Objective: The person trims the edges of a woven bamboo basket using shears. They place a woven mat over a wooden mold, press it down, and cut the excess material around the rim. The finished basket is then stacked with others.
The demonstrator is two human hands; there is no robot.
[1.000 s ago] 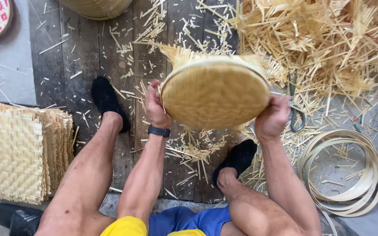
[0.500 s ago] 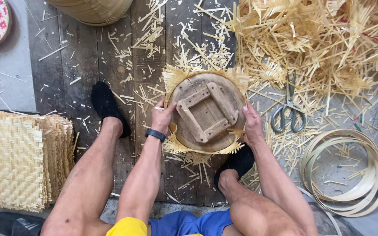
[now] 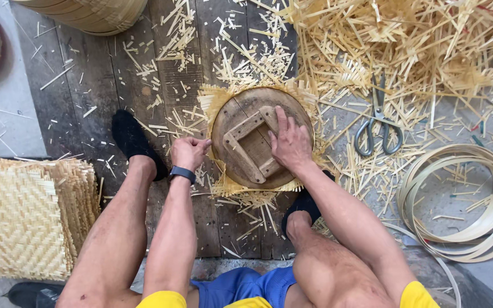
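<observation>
A round wooden mould [image 3: 241,117] with a square frame on its top lies on the dark floor boards between my feet. A woven bamboo mat [image 3: 209,100] is trapped under it, its frayed edges sticking out all round. My right hand [image 3: 289,142] presses flat on the mould's right side, fingers spread. My left hand [image 3: 188,152], with a dark wristband, is closed in a loose fist at the mould's left edge, touching the mat's fringe.
Scissors [image 3: 378,122] lie to the right among a big heap of bamboo strips [image 3: 429,45]. Coiled bamboo hoops [image 3: 469,199] sit at the right, a stack of woven mats [image 3: 24,217] at the left, a basket [image 3: 87,14] at top.
A second ago both hands held the woven round up. It now lies on the floor with the wooden mould on top, and my right hand has moved onto the mould.
</observation>
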